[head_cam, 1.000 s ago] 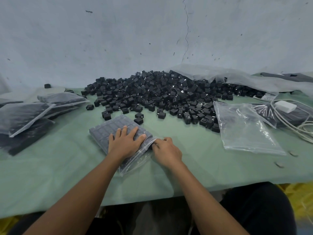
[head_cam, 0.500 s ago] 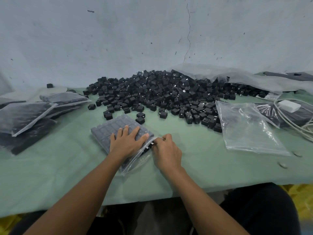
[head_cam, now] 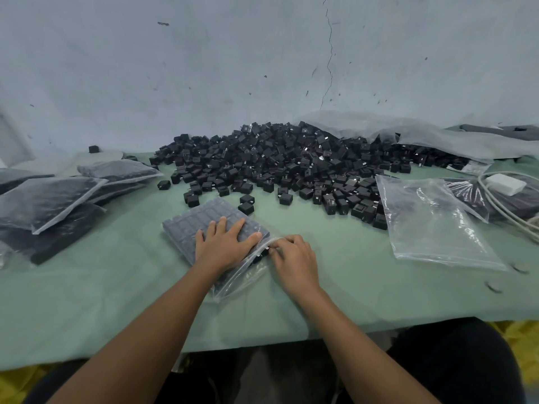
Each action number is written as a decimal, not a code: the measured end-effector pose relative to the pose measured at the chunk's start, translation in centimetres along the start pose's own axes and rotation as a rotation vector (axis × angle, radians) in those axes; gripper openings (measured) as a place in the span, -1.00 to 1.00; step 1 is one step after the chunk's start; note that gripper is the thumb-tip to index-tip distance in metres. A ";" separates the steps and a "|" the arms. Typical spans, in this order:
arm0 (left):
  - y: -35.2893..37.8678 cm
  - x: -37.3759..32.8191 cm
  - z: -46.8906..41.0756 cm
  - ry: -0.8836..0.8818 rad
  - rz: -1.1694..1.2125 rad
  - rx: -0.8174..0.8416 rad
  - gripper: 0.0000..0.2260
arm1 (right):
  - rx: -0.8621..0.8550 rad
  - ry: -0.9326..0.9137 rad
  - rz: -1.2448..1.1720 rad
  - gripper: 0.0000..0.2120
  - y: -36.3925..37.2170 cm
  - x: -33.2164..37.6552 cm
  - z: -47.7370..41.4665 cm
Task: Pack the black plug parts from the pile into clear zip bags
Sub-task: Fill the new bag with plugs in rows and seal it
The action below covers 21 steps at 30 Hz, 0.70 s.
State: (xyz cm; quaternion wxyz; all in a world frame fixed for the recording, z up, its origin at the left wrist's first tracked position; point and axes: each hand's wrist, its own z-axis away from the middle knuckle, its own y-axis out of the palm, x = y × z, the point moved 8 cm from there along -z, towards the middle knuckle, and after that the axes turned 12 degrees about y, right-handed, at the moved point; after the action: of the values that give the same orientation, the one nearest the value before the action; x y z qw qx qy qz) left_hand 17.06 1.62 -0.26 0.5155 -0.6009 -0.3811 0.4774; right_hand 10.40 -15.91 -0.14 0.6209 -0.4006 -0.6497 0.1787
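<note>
1. A filled zip bag (head_cam: 201, 224) lies flat on the green table cover (head_cam: 350, 290), just in front of the person, with its black plug parts packed in neat rows inside.
2. The left hand (head_cam: 223, 247) lies palm down on the near half of that bag, fingers straight and slightly spread, pressing on it without gripping.
3. The right hand (head_cam: 294, 258) sits just right of the left, fingers curled in, pinching the bag's clear mouth edge at the corner nearest the left thumb.
4. The bag's loose clear flap runs from that pinch back toward the person, under the left wrist.
5. The pile of loose black plug parts (head_cam: 291, 164) spreads across the table behind the bag, and a few strays lie near the bag's far corner.
6. Empty clear zip bags (head_cam: 431, 225) lie flat to the right, touching the pile's right edge.
7. Packed bags (head_cam: 49, 199) are stacked overlapping at the left, well apart from the hands.
8. A white adapter with cable (head_cam: 506, 183) rests at the far right.
</note>
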 end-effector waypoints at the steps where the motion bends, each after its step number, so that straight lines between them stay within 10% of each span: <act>1: 0.0 -0.1 0.0 0.003 0.001 -0.004 -0.19 | 0.003 -0.003 0.002 -0.84 0.0 0.1 0.0; 21: -0.5 -0.7 -0.3 -0.021 0.033 -0.076 -0.28 | -0.016 0.109 -0.046 -0.76 -0.1 -0.8 0.1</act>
State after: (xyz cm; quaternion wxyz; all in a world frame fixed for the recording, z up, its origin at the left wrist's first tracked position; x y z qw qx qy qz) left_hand 17.22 0.98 0.38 0.4803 -0.6211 -0.3945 0.4774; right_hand 10.21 -16.53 -0.61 0.6561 -0.3998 -0.6252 0.1370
